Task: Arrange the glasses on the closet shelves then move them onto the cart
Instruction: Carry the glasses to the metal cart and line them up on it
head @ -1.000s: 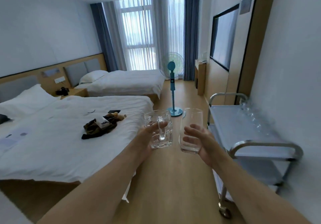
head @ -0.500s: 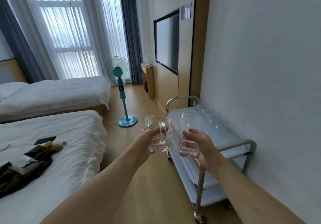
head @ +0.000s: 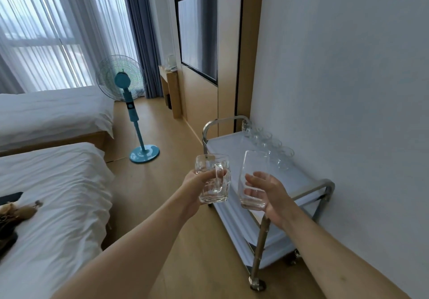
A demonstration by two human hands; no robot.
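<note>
Glasses are being carried in both hands toward the cart (head: pixel 325 186): the left hand (head: pixel 193 185) is gripping a handled mug (head: pixel 213 179) around its body, and the right hand (head: pixel 270 193) is wrapping its fingers around a tall tumbler (head: pixel 251 180). Both are hanging in the air above the near end of the cart's top shelf, just beside each other. A row of small glasses (head: pixel 267 143) is already standing along the wall side of that shelf.

The two carried pieces are sitting so near one another that a small swing of either wrist is likely to be knocking them together, and thin glass may be chipping from that. The tumbler is leaning a little, so setting it down on an edge could be tipping it over. Lowering either piece too far toward the wall is risking a bump into the standing row, which could be toppling several. The metal rail at the near end is another thing a base might be catching on. Smooth glass in bare fingers may also be slipping.
</note>
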